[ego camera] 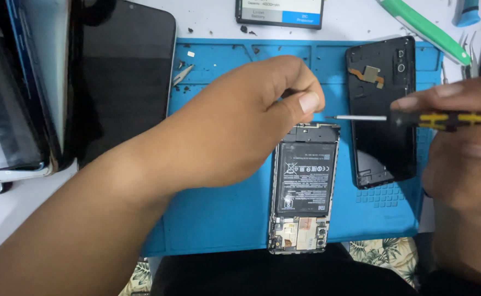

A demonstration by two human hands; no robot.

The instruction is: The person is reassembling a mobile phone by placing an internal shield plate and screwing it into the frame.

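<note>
bright, even overhead light, soft shadows, pale glare on the white table (361, 19), and the near right hand (465, 159) slightly blurred

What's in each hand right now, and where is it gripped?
Right hand holds a screwdriver by its black-and-yellow handle. Left hand is pinched at the tip; whether it holds anything cannot be told.

Black back cover (383, 109), spare battery (280, 13), green pry tool (424, 30), tweezers (469, 57), dark phone (125, 77)
</note>
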